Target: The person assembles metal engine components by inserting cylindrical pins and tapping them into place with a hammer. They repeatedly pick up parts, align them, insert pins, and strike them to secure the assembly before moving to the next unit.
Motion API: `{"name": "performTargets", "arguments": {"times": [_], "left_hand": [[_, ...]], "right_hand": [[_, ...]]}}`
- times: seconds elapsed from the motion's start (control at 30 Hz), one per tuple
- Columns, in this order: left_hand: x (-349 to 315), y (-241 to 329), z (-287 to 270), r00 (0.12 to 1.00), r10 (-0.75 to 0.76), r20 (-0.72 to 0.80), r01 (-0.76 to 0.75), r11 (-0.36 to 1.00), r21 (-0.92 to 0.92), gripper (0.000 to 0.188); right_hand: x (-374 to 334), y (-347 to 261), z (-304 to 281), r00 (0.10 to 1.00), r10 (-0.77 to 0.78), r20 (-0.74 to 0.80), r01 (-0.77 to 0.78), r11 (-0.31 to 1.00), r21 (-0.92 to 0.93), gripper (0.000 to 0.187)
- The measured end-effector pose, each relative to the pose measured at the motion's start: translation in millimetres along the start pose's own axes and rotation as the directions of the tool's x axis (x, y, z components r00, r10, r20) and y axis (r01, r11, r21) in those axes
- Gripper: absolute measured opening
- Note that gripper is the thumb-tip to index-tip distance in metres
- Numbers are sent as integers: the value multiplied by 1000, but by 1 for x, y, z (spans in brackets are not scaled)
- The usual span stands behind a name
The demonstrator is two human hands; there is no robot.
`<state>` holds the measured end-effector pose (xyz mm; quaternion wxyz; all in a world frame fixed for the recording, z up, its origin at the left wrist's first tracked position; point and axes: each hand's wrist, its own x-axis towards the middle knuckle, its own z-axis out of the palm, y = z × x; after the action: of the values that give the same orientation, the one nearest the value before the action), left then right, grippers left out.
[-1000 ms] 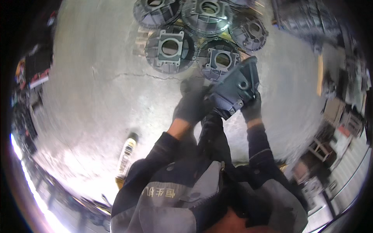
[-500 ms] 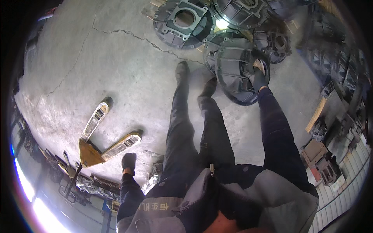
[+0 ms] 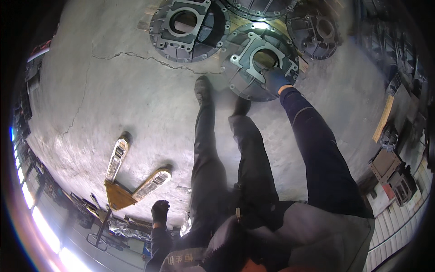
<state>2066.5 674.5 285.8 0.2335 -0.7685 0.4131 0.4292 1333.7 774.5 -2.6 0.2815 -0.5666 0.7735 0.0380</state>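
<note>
My right hand (image 3: 275, 80), in a dark blue-grey glove, grips the near rim of the central hole in a round grey cast-metal housing (image 3: 244, 78). This housing lies with its square raised collar facing up, and my fingertips are partly hidden at the hole. Well away from it, my left hand (image 3: 160, 213), in a black glove, hangs low at my left side. Its fingers are curled in and nothing shows in them. Another housing (image 3: 208, 50) of the same kind lies to the left, and a smaller-looking one (image 3: 312, 38) to the right.
One more housing (image 3: 263, 7) lies beyond, with wooden boards (image 3: 144, 22) beneath the group. A yellow pallet jack (image 3: 118, 196) stands on the cracked concrete floor (image 3: 136, 90) at left. Dark metal parts (image 3: 385, 167) line the right side.
The housing in my right hand went from tilted to lying collar-up. My right hand shifted left with it. My left hand rose a little, and the view turned slightly.
</note>
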Motion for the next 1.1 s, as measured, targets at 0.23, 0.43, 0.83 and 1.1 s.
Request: {"name": "performTargets", "arguments": {"times": [0.23,0.43,0.83,1.1], "left_hand": [[-10,23,21,988,-151,4,151,988,-22,22],[-4,38,24,997,-67,33,61,986,154,22],[-4,60,11,920,379,104,-378,784,493,42],[-3,108,-63,945,312,-101,-234,857,459,68]], "right_hand": [[3,25,20,1000,8,25,-10,995,99,31],[7,39,23,998,-52,-46,51,999,-16,31],[-45,-25,-60,900,399,-173,-172,691,702,36],[-133,-58,-78,869,310,-385,-246,947,207,30]]}}
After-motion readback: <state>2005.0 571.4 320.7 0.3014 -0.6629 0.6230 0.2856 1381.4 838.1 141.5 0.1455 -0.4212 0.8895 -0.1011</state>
